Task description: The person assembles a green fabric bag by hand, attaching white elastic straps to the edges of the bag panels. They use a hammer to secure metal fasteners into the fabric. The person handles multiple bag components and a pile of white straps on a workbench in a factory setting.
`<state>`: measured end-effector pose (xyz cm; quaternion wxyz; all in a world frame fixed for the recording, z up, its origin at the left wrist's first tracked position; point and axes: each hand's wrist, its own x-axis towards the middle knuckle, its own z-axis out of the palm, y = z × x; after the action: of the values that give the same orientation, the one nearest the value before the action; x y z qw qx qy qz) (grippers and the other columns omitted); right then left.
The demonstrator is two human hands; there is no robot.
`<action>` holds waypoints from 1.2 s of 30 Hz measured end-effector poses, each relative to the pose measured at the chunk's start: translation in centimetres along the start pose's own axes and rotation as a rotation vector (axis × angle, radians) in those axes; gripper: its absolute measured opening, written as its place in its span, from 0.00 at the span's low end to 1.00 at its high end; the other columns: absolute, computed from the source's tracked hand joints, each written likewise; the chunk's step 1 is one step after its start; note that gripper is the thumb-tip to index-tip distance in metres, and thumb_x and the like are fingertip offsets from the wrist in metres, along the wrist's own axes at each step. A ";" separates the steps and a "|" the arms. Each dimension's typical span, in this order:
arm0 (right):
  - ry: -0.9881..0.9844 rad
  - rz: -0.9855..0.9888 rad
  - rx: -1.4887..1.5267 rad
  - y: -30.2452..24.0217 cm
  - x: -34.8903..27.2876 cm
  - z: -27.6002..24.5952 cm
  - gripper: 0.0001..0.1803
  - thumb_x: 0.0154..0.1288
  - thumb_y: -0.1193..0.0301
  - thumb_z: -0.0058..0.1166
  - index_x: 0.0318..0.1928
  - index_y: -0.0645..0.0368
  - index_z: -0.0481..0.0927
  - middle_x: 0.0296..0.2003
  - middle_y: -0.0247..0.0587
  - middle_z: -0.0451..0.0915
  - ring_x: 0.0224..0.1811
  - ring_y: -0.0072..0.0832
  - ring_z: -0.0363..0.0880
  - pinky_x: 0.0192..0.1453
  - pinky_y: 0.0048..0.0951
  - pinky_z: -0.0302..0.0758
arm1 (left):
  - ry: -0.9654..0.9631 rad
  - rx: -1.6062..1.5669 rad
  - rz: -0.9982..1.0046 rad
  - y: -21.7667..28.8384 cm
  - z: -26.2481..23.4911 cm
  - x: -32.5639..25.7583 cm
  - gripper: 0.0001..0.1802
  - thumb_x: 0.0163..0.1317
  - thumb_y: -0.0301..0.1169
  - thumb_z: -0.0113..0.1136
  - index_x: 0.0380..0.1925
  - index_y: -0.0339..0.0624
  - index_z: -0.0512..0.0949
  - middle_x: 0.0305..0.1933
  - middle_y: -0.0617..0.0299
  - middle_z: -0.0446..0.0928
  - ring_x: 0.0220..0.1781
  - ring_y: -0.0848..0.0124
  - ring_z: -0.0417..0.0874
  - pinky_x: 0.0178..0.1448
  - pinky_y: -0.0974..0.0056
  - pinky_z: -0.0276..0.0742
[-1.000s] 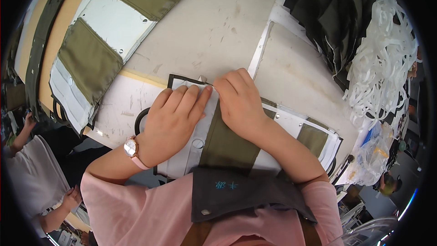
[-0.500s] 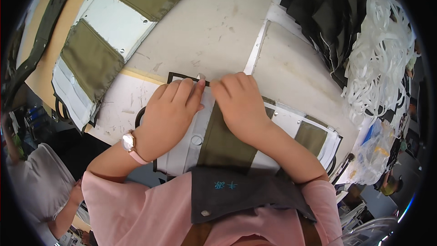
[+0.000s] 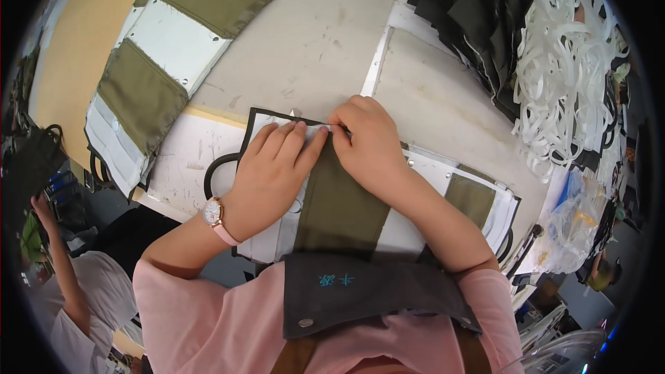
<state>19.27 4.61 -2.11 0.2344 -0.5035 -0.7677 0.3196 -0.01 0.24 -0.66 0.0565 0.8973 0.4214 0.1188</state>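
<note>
In front of me lies a sewn olive-and-white fabric panel with dark edging, round snaps and a black loop handle at its left. My left hand rests on the panel's white left part, fingers stretched out and tips near the far dark edge; a watch with a pink strap is on that wrist. My right hand is closed in a pinch on the far edge, just right of my left fingertips. What lies between its thumb and finger is partly hidden.
Similar olive-and-white panels lie at the upper left. Black fabric pieces and a tangle of white strips are at the upper right. A clear plastic bag is at the right. A person in a white top is at the lower left.
My left fingers have drawn back slightly from the far edge, showing more of the panel's corner. My right fingers have curled into a tighter pinch. At left, the other person's arm and dark straps have moved.
</note>
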 end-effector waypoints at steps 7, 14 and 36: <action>0.095 -0.519 -0.280 1.6 -1.2 0.1 0.09 0.47 0.76 0.58 0.33 0.64 0.79 0.35 0.41 0.74 0.40 0.37 0.72 0.46 0.34 0.76 | 0.042 -0.064 -0.050 -0.2 0.4 0.1 0.28 0.57 0.20 0.57 0.62 0.35 0.75 0.53 0.49 0.75 0.55 0.55 0.77 0.61 0.53 0.75; 0.108 -0.654 -0.454 1.5 -1.7 0.2 0.10 0.45 0.74 0.59 0.31 0.64 0.82 0.35 0.40 0.75 0.39 0.35 0.71 0.46 0.34 0.76 | 0.015 -0.066 -0.052 -1.1 0.3 0.4 0.25 0.58 0.21 0.60 0.58 0.35 0.77 0.51 0.53 0.75 0.53 0.57 0.78 0.55 0.56 0.77; 0.116 -0.210 -0.128 3.0 -3.2 -1.4 0.08 0.56 0.80 0.59 0.38 0.61 0.79 0.37 0.41 0.74 0.41 0.40 0.72 0.48 0.38 0.71 | -0.024 0.016 -0.048 2.4 0.8 0.8 0.29 0.60 0.33 0.67 0.63 0.41 0.76 0.58 0.50 0.73 0.60 0.55 0.73 0.70 0.47 0.69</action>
<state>23.34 2.85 -3.40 0.2780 -0.4522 -0.8201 0.2139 2.53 -0.68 -0.79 0.0574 0.8887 0.4429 0.1036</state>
